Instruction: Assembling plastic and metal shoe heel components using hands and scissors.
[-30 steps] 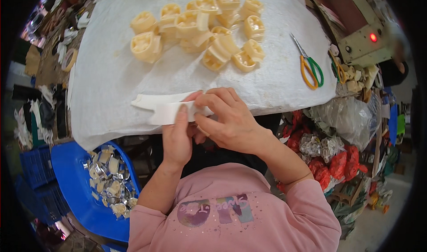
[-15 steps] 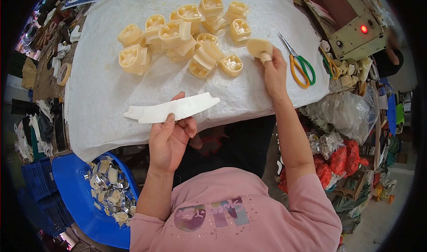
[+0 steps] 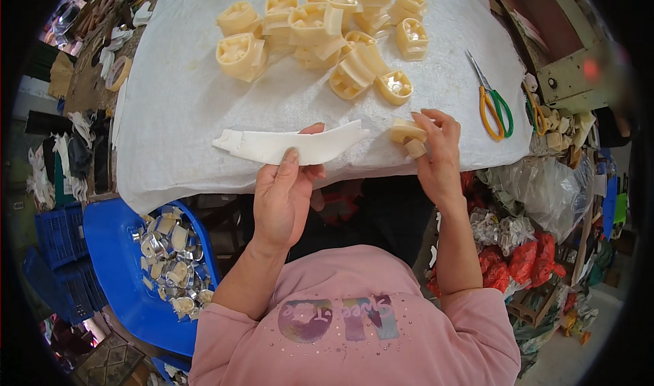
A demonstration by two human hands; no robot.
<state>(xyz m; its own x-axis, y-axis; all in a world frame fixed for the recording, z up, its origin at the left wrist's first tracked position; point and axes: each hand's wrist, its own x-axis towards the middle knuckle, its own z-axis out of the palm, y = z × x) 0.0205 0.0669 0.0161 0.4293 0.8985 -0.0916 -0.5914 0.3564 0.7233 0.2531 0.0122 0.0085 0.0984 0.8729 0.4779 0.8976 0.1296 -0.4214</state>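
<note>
My left hand [image 3: 281, 205] pinches a curved white strip [image 3: 328, 149] near its middle, thumb on top and fingers underneath, just above the table's near edge. The strip lies crosswise with both ends free. To its right, my right hand [image 3: 439, 156] has its fingers closed on a cream shoe heel [image 3: 407, 131], close to the strip's right end but apart from it. Part of this heel is hidden by the fingers. Farther back, several cream plastic heels [image 3: 315, 24] stand and lie in a cluster, some leaning on each other, with hollow ends showing.
A white woven sheet [image 3: 170, 127] covers the table. Scissors with orange and green handles [image 3: 501, 114] lie at right, near a metal machine box [image 3: 575, 79] with a red light. A blue tub [image 3: 112, 263] of silvery pieces stands lower left; red plastic bags [image 3: 523, 260] lie lower right.
My right hand has drawn the heel back toward me, nearer the white strip, and turned it. The whole view has shifted, so the table things sit farther right and higher.
</note>
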